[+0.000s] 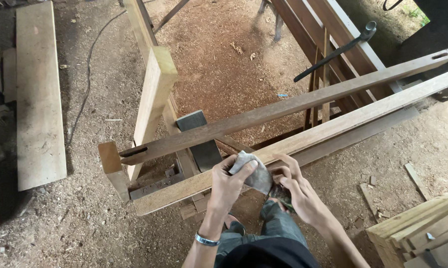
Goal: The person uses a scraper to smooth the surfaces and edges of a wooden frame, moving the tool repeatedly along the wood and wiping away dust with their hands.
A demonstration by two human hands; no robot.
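Observation:
My left hand (228, 184) grips a folded grey sheet of sandpaper (253, 171) and presses it against the near edge of a long pale wooden beam (333, 128). My right hand (296, 187) holds the lower part of the same sheet, fingers curled under the beam's edge. A metal bracelet (206, 240) sits on my left wrist. A darker beam (283, 106) with slots near both ends lies parallel just behind the pale one. Both beams rest on a wooden support (154, 99).
A wide plank (38, 94) lies on the sawdust floor at left, with a cable (87, 74) beside it. Stacked pale boards (422, 228) sit at lower right. A framed wooden panel with a clamp (333, 52) leans at the back right.

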